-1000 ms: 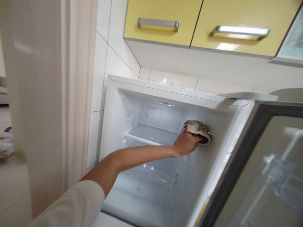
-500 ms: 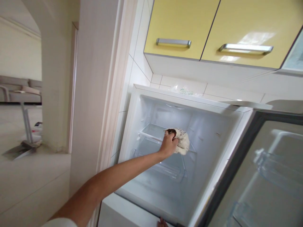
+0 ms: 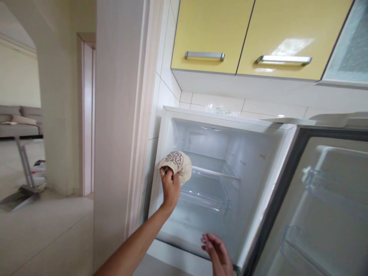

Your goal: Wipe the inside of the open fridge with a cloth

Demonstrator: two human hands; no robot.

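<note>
My left hand (image 3: 171,186) is closed on a bunched cream cloth (image 3: 184,165) with a dark printed pattern, at the left side of the open fridge (image 3: 266,157). Behind the cloth runs a glass shelf (image 3: 214,166), and lower down is a clear plastic drawer (image 3: 204,199). At the bottom of the view my right hand (image 3: 217,251) is raised in front of the fridge's lower edge, fingers loosely bent and apart, with nothing in them. The cloth partly hides the shelf's left end.
The fridge door (image 3: 322,203) stands open on the right, with clear door bins (image 3: 327,189). Yellow cabinets (image 3: 209,30) hang above. A plastic bag (image 3: 221,110) lies on top of the fridge. On the left are a door frame (image 3: 123,115) and a dustpan (image 3: 20,196) on the floor.
My left hand has moved the cloth leftwards, from above the shelf's middle to the fridge's left side. My right hand has risen further into view from the bottom edge.
</note>
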